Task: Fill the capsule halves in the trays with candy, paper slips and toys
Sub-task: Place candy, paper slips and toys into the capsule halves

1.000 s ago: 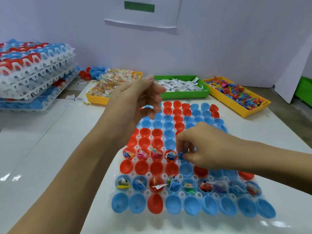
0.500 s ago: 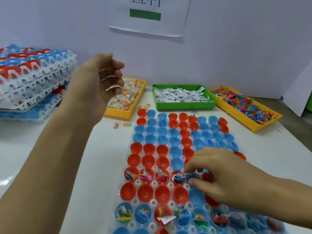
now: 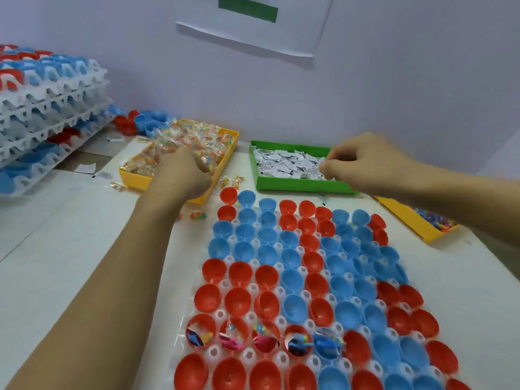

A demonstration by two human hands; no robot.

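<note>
Toy bin (image 3: pixel 405 218) partly behind right forearm.

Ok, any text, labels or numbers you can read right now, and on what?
Nothing is readable.
Wall sheet: only a green bar shows; any writing is cut off at the frame's top.
Paper slips in the green tray: dark print, too small and blurred to read.
Candy wrappers: no legible print.
</note>
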